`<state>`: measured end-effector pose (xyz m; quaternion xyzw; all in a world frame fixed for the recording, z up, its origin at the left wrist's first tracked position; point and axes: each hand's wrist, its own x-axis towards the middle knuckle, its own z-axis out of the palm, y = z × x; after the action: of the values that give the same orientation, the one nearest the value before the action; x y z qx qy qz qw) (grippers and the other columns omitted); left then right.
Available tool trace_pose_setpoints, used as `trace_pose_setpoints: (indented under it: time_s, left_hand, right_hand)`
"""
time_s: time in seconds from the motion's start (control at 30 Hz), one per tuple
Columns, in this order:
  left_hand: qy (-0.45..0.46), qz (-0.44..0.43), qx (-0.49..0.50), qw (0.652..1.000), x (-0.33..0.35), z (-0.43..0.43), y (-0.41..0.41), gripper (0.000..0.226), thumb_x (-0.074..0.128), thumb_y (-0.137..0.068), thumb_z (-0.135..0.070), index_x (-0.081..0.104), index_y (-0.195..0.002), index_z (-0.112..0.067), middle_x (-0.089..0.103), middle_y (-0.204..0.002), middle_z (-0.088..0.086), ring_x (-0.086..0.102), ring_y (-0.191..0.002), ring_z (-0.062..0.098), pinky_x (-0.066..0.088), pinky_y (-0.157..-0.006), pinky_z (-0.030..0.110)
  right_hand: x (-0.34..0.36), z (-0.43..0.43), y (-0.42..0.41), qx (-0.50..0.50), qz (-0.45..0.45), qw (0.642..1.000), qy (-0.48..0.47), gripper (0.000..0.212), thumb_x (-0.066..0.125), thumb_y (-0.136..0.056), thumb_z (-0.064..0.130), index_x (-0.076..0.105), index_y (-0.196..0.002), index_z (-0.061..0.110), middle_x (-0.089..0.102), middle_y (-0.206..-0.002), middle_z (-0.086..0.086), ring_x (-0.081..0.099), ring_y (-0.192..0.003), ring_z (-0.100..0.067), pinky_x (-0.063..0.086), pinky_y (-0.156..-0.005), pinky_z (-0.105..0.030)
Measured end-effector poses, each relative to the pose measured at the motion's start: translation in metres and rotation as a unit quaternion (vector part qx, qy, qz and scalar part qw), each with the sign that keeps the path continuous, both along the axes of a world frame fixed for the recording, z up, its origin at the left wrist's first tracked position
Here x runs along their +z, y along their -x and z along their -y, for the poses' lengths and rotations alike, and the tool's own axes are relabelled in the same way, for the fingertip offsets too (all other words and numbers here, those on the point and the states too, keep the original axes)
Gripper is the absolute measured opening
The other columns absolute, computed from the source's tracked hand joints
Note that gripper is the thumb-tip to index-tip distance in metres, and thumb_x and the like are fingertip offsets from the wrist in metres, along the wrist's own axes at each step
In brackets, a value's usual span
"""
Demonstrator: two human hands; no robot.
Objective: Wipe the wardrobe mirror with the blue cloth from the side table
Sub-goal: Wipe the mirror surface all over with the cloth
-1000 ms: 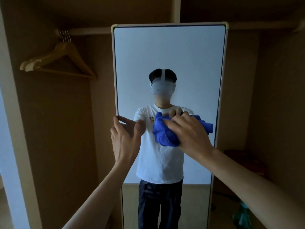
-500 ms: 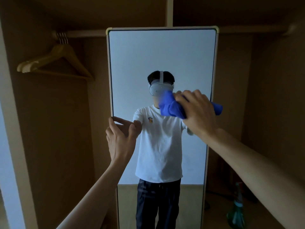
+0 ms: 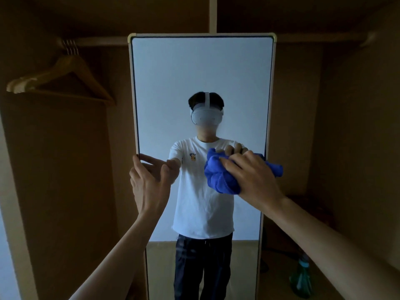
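Right now the blue cloth (image 3: 218,176) is bunched into a soft, lumpy wad and pressed against the mirror (image 3: 201,72), in the right half of the glass at about mid-height. One tail pokes past the right frame edge. Above it the glass lies open up to the top frame, and to its left there is free glass as far as the left hand (image 3: 149,187). The right hand (image 3: 255,178) covers the wad from the near side and grips it, fingers curled over its top; most of the cloth bulges out to the left of and below the hand. The left hand is spread wide, fingers fairly straight, fingertips at the mirror's left frame edge and thumb tip on the glass. The mirror is a tall rectangle in a thin pale frame with rounded corners, standing inside a brown wooden wardrobe (image 3: 65,191). Wooden hangers (image 3: 62,81) hang on the rail (image 3: 97,41) at upper left. A green bottle (image 3: 302,278) stands low at the right.
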<state>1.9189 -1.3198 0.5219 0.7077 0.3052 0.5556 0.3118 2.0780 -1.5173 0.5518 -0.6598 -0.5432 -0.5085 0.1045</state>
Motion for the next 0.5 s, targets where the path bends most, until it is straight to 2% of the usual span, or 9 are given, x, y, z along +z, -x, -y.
trace_pose_setpoints:
  time_s: [0.13,0.37,0.47,0.5]
  left_hand:
    - [-0.006,-0.003,0.003,1.0,-0.002,-0.002,0.001,0.082,0.056,-0.097,-0.045,0.009,-0.16,-0.022,0.029,-0.157,0.013,0.038,-0.139,0.035,0.043,-0.107,0.059]
    - [-0.007,-0.005,0.01,1.0,-0.001,0.0,-0.001,0.083,0.054,-0.098,-0.046,0.007,-0.161,-0.02,0.027,-0.16,0.013,0.035,-0.142,0.035,0.042,-0.108,0.059]
    - [-0.007,-0.006,0.013,1.0,-0.002,-0.001,-0.002,0.082,0.054,-0.098,-0.046,0.008,-0.161,-0.021,0.026,-0.16,0.013,0.034,-0.142,0.036,0.042,-0.108,0.06]
    - [-0.007,-0.006,0.015,1.0,-0.002,-0.001,-0.002,0.081,0.054,-0.099,-0.046,0.008,-0.161,-0.022,0.026,-0.16,0.013,0.035,-0.142,0.036,0.042,-0.108,0.06]
  right_hand:
    - [0.009,0.005,0.002,-0.016,-0.007,1.0,0.01,0.037,0.059,-0.092,0.01,0.06,-0.129,0.01,0.063,-0.101,-0.009,0.054,-0.085,-0.031,0.046,-0.076,-0.045]
    - [0.073,0.025,-0.003,-0.038,-0.091,0.991,-0.087,0.022,0.061,-0.085,0.01,0.052,-0.103,0.019,0.057,-0.098,-0.006,0.054,-0.092,-0.029,0.048,-0.07,-0.047]
    - [0.093,0.028,-0.01,-0.041,-0.113,0.984,-0.128,0.034,0.063,-0.081,0.006,0.057,-0.114,0.012,0.057,-0.106,-0.013,0.054,-0.097,-0.033,0.051,-0.075,-0.048]
    - [0.097,0.028,-0.013,-0.031,-0.117,0.983,-0.14,0.033,0.063,-0.08,0.004,0.059,-0.113,0.008,0.059,-0.103,-0.016,0.056,-0.092,-0.035,0.053,-0.074,-0.049]
